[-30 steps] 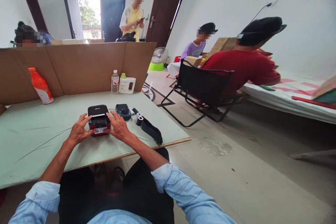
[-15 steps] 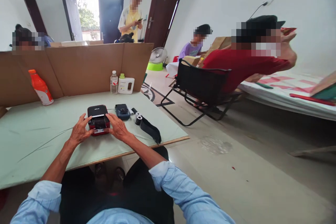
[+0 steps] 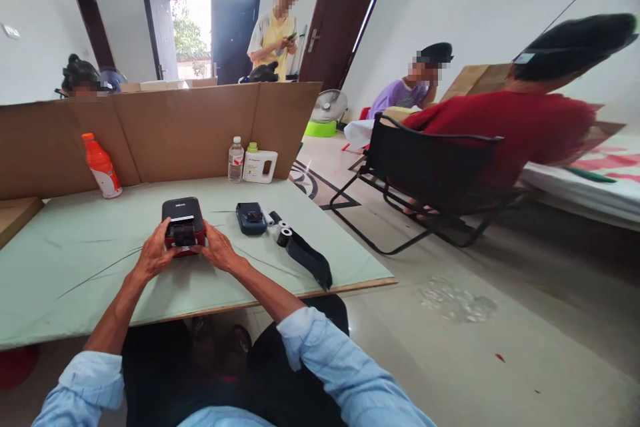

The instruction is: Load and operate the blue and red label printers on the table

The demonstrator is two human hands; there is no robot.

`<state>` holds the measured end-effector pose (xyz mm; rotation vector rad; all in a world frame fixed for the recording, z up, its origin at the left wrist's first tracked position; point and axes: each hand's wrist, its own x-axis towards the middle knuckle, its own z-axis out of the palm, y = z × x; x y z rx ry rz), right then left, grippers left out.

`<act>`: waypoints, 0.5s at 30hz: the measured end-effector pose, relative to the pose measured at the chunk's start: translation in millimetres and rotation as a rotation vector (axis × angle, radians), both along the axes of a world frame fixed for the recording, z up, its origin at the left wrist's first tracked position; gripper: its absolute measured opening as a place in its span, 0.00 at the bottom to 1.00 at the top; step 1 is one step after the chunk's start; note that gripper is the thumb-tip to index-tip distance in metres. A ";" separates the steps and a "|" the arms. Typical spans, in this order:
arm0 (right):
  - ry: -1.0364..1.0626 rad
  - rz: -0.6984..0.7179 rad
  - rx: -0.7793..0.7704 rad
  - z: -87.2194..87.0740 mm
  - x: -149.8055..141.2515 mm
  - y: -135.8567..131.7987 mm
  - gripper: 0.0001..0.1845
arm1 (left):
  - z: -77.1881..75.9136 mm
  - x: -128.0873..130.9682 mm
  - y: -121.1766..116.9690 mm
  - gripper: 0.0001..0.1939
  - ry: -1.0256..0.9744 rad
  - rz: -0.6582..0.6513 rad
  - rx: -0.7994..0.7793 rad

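Observation:
A black and red label printer point(image 3: 181, 208) sits on the pale green tabletop point(image 3: 100, 293), and its dark front section faces me. My left hand point(image 3: 154, 252) is closed against the printer's left side. On the opposite side my right hand point(image 3: 220, 249) grips it, so the printer is held between both hands. The fingertips around its far sides are partly hidden. To the right lies a smaller dark blue device point(image 3: 251, 219). Beside that are small rolls point(image 3: 284, 235) and a black strap-like strip point(image 3: 309, 261).
A cardboard panel point(image 3: 190, 127) stands along the table's back. Before it are an orange bottle point(image 3: 103, 167), a clear bottle point(image 3: 235, 160) and a white jug point(image 3: 260, 165). A black folding chair point(image 3: 430, 160) with a person in red is at right. Other people are beyond.
The printer has shifted left, away from the blue device, with both hands on it. My fingers now sit lower along its sides. The view has turned left, and the person in red has lowered an arm.

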<state>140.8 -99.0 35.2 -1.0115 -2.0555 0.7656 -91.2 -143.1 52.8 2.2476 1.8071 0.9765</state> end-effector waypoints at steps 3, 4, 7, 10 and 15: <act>-0.003 0.047 -0.005 10.5 -41.0 9.1 0.38 | 14.2 -36.8 -4.6 0.43 0.019 0.077 0.006; -0.013 0.060 -0.005 12.9 -54.0 11.7 0.37 | 17.1 -48.2 -5.6 0.43 0.019 0.097 0.003; -0.041 0.109 0.026 16.5 -83.8 17.8 0.35 | 18.0 -75.2 -6.8 0.44 0.013 0.159 -0.007; -0.066 0.144 0.058 16.2 -93.7 19.2 0.33 | 9.9 -88.9 -6.2 0.43 0.022 0.193 -0.009; -0.138 0.196 0.110 10.7 -66.4 7.5 0.33 | -2.4 -87.0 -6.8 0.44 0.026 0.232 0.031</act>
